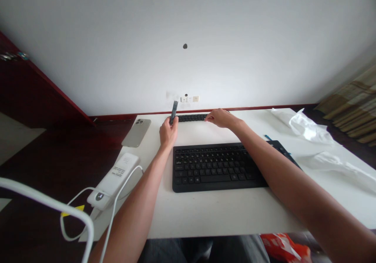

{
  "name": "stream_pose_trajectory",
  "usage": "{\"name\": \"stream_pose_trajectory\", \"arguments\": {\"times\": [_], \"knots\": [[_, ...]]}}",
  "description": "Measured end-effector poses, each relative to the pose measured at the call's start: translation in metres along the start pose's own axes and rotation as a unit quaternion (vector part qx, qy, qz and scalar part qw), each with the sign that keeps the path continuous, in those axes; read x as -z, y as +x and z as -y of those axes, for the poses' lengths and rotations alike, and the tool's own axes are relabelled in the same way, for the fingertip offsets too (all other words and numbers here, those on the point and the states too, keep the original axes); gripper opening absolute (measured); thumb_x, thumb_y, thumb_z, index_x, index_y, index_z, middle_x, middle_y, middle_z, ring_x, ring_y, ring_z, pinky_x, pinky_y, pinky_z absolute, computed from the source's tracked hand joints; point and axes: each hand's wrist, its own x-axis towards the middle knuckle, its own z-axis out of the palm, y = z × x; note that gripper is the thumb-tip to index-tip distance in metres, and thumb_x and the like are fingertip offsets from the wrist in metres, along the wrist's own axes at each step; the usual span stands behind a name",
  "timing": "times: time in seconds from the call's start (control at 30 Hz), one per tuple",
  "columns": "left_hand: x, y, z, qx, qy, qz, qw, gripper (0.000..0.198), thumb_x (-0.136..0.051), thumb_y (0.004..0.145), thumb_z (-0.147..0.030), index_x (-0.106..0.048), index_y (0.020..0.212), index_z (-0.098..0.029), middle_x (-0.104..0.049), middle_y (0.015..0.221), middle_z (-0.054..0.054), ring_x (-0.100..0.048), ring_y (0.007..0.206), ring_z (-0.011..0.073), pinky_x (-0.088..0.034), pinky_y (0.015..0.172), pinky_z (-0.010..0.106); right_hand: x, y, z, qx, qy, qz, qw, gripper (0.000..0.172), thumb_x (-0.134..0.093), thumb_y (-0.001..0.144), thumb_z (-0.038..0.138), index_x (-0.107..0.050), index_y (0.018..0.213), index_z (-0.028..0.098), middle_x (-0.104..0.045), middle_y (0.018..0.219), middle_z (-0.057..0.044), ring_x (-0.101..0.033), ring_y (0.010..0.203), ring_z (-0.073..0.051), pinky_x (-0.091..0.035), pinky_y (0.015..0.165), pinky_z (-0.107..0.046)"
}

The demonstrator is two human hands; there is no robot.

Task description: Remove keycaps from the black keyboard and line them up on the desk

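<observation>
Raised above the desk's back part, my left hand [168, 133] is closed around a slim dark-grey stick-like tool [174, 112] with a paler tip, pointing upward; its exact kind is unclear. A long black ridged strip [192, 117], like a row of small black pieces, lies along the desk's back edge. My right hand [221, 118] is over its right part, fingers curled and pinched together; whatever they hold is hidden. Nearer to me lies a black keyboard [216, 165], its right part crossed by my right forearm.
A phone [136, 133] lies face down at the left of the white desk [223, 212]. Before it sits a white power bank [114, 180] with a looping white cable [113, 212]. Crumpled white plastic wrapping [305, 126] lies at right. Wall sockets [190, 98] are behind.
</observation>
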Motion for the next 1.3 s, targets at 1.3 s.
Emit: {"name": "stream_pose_trajectory", "arguments": {"times": [1.3], "knots": [[-0.015, -0.095, -0.088, -0.281, 0.088, 0.199, 0.935, 0.028, -0.067, 0.096, -0.05, -0.056, 0.106, -0.027, -0.053, 0.057, -0.01, -0.051, 0.05, 0.0124, -0.035, 0.058, 0.024, -0.016, -0.137, 0.004, 0.096, 0.592, -0.053, 0.798, 0.042, -0.069, 0.096, 0.056, -0.073, 0.109, 0.016, -0.071, 0.075, -0.003, -0.063, 0.069, -0.016, -0.053, 0.069, -0.031]]}}
